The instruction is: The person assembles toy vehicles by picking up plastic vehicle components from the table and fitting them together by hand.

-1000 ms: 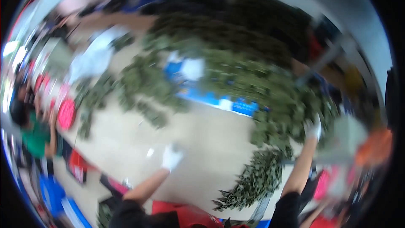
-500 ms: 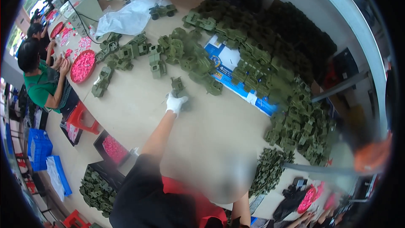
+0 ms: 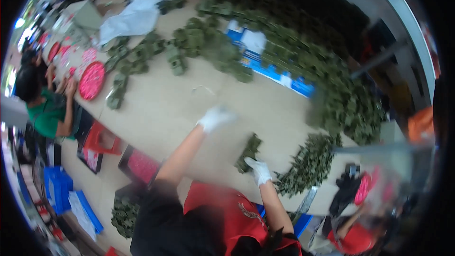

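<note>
My right hand point(image 3: 259, 170), in a white glove, grips the near end of a dark green toy military vehicle point(image 3: 249, 151) over the near part of the table. Up and to the left of it, my left hand point(image 3: 217, 117), also white-gloved, is over the bare tabletop. Motion smears its fingers, and I see no vehicle at it. Beyond the left hand lies a thin, pale loop point(image 3: 204, 89). More green toy vehicles point(image 3: 176, 59) stand in a loose row farther across the table.
Piled green vehicles point(image 3: 289, 52) line the far right around a blue and white box point(image 3: 258, 61). Small green parts point(image 3: 310, 163) are heaped at right. A red basket of pink pieces point(image 3: 91, 80) stands at left beside a person in green point(image 3: 50, 111). A white plastic sheet point(image 3: 132, 19) lies at the back.
My left hand, earlier at a green vehicle, has moved right and no vehicle shows at it. My right hand has come into view, holding a green vehicle. The whole view has shifted slightly.
</note>
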A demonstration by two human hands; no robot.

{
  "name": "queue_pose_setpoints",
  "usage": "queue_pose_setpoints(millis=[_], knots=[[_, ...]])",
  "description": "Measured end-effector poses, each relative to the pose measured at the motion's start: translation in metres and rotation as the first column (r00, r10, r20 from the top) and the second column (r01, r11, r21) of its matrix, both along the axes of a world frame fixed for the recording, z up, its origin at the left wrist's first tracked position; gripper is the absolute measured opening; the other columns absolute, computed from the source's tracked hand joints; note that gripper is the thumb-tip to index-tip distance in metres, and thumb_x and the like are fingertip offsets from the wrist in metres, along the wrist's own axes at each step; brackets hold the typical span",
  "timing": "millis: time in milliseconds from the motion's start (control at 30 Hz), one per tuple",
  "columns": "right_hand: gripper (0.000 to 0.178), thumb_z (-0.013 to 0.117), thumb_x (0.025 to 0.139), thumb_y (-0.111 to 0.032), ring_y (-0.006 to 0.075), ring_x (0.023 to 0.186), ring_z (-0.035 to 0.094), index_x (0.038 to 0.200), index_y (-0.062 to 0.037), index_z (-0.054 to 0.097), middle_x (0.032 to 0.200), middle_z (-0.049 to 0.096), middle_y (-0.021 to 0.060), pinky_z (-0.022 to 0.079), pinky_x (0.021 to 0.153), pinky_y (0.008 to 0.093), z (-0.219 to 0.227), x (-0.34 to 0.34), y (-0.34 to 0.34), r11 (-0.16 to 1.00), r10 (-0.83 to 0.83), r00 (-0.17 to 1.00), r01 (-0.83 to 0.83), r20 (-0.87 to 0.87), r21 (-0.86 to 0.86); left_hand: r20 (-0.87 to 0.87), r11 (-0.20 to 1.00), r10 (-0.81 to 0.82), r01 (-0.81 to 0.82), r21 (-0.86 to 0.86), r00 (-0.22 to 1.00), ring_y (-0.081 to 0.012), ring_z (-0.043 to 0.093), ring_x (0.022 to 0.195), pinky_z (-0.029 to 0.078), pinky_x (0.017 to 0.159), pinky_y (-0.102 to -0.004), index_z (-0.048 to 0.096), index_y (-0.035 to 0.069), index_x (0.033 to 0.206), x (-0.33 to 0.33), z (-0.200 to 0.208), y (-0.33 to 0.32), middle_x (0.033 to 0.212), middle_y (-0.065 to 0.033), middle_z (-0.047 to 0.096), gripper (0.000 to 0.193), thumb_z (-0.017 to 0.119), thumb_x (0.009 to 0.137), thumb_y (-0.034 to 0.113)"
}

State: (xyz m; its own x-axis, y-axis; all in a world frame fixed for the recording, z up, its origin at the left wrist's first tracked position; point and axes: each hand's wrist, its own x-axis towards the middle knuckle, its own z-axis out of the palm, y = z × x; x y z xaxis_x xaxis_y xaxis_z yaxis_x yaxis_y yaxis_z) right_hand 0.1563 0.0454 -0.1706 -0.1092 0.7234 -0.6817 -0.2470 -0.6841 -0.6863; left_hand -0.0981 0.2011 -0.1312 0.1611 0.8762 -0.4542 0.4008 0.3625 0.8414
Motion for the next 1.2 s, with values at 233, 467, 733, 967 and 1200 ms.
queue_pose_setpoints(millis=[233,467,733,967,1200], knots=[[0.037,0.073,0.080,-0.019,0.0183,0.086,0.061,0.106,0.0062,0.065,0.100,0.068,0.0107,0.049,0.078,0.0318,-0.033,0.013,-0.045,0.998,0.004,0.966,0.010,0.257,-0.054,-0.387,0.394,0.880,-0.879,0.268,0.276,-0.0391,0.044,0.123,0.044,0.098,-0.0454,0.037,0.004,0.138,-0.107,0.021,0.124,0.137,-0.0266,0.037,0.083,0.072,0.072,0.040],[0.029,0.068,0.082,-0.009,0.0173,0.082,0.062,0.108,0.0019,0.064,0.098,0.067,0.0082,0.052,0.073,0.0314,-0.012,0.006,-0.025,0.989,0.042,0.993,-0.025,0.114,-0.148,-0.358,0.319,0.927,-0.736,0.597,0.112,-0.0383,0.042,0.124,0.039,0.102,-0.0461,0.040,0.005,0.135,-0.163,-0.007,0.134,0.135,-0.0236,0.041,0.089,0.077,0.068,0.051],[0.044,0.072,0.081,-0.012,0.0185,0.097,0.059,0.117,0.0072,0.057,0.108,0.064,0.0114,0.048,0.082,0.0295,0.010,-0.017,0.010,0.977,0.207,0.913,-0.173,0.353,-0.126,-0.807,0.425,0.560,-0.771,0.474,-0.187,-0.0330,0.032,0.134,0.033,0.103,-0.0556,0.036,0.011,0.138,-0.338,0.002,0.045,0.140,-0.0164,0.038,0.080,0.073,0.071,0.034],[0.058,0.074,0.079,-0.017,0.0240,0.093,0.066,0.129,0.0027,0.052,0.110,0.065,0.0159,0.054,0.082,0.0330,0.011,-0.036,0.034,0.933,0.218,0.865,-0.321,0.453,0.164,-0.866,0.724,0.481,-0.619,0.304,0.138,-0.0350,0.060,0.103,0.050,0.091,-0.0418,0.062,0.013,0.118,-0.368,0.005,-0.038,0.123,-0.0138,0.059,0.050,0.070,0.070,0.025],[0.067,0.068,0.081,-0.046,0.0353,0.112,0.058,0.130,-0.0029,0.052,0.118,0.061,0.0217,0.047,0.095,0.0406,0.103,-0.066,0.063,0.795,0.337,0.582,-0.597,0.740,0.108,-0.280,0.815,0.579,-0.556,0.165,0.766,-0.0310,0.063,0.090,0.053,0.078,-0.0418,0.070,0.011,0.081,-0.208,-0.014,-0.093,0.086,-0.0125,0.068,0.024,0.077,0.064,0.028]])
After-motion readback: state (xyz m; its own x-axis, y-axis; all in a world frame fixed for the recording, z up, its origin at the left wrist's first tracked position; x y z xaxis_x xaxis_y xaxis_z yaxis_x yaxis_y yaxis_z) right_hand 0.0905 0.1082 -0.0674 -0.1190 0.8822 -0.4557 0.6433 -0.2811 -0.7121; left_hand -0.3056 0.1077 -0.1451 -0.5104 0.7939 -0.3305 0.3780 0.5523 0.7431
